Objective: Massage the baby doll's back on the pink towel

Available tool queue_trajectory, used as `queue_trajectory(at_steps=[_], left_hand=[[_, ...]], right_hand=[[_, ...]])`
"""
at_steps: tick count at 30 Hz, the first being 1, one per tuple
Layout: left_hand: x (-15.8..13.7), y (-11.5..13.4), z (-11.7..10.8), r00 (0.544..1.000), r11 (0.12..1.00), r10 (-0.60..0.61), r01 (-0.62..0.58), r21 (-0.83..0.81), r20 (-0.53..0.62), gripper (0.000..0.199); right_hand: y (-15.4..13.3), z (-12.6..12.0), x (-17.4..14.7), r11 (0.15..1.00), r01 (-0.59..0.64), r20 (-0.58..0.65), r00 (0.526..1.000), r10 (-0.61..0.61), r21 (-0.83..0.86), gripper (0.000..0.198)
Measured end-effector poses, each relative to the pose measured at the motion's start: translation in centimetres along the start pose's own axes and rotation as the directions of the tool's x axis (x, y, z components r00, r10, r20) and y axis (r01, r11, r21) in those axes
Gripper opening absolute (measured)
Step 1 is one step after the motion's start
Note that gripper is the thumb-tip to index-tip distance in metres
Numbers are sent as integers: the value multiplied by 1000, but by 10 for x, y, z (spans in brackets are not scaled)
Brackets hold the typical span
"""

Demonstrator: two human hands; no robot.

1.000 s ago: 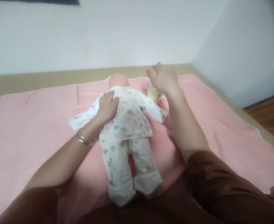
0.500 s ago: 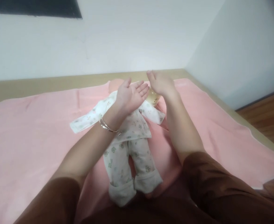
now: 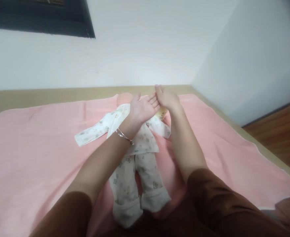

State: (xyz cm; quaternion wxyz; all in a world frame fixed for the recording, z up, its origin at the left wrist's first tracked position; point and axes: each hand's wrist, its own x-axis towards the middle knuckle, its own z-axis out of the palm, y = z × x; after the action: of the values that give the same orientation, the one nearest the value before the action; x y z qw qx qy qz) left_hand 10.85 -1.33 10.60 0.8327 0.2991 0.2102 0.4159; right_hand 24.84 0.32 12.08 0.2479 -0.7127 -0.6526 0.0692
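Observation:
My left hand [image 3: 145, 107] is held palm up with its fingers spread, over the chest of a doll, and holds nothing. My right hand [image 3: 169, 98] meets its fingertips, thumb raised and back of the hand toward me; its other fingers are mostly hidden. Beneath them the doll lies on its back in a white printed top [image 3: 146, 140] and matching trousers [image 3: 148, 171] with rolled cuffs. Its head [image 3: 124, 98] shows only in part behind my left hand. A yellowish container with dark lettering [image 3: 162, 113] is partly hidden behind my right hand.
A pink blanket [image 3: 48, 148] with a pale edge covers most of the tan surface [image 3: 23, 98]. White walls rise behind and to the right. A dark frame [image 3: 61, 23] hangs at upper left, and wooden floor [image 3: 280, 128] shows at right.
My hands have come together, the left moving right and the right slightly left, so their fingertips now meet. The view has tilted up a little, showing more of the dark frame.

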Motion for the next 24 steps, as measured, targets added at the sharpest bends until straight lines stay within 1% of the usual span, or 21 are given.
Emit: queue_trajectory(at_steps=[3,5,11,14,16,18,20,21,24], left_hand=[[-2,1,-1,1000,999,18,-17,29,-18,75],[-7,5,-3,999,997,38,-35,75,-35,74],[-39,16,-8,994,959,91,-70,275,-64,74],[-54,23,-17,992,935,111,-83,344,-64,73],[-62,31,-24,986,900,158,-117,420,-62,70],[-71,44,-30,979,842,197,-140,521,-55,69],[-80,60,-32,980,797,195,-129,591,-48,69],[-85,68,-32,982,798,181,-116,591,-52,69],[-98,86,-32,981,849,168,-94,520,-97,67]], right_hand=[[0,0,0,998,-55,3,998,55,23,75],[-1,1,0,998,-65,1,998,65,25,69],[1,5,3,1000,-19,-31,999,18,-24,61],[2,4,4,999,-29,-12,1000,29,-22,60],[2,2,4,999,-47,19,999,47,-9,60],[2,1,2,998,-61,30,998,61,7,59],[2,-1,0,997,-65,22,998,64,38,58],[2,-2,-1,995,-74,17,997,73,61,58],[1,-6,-6,984,-130,26,992,127,126,62]])
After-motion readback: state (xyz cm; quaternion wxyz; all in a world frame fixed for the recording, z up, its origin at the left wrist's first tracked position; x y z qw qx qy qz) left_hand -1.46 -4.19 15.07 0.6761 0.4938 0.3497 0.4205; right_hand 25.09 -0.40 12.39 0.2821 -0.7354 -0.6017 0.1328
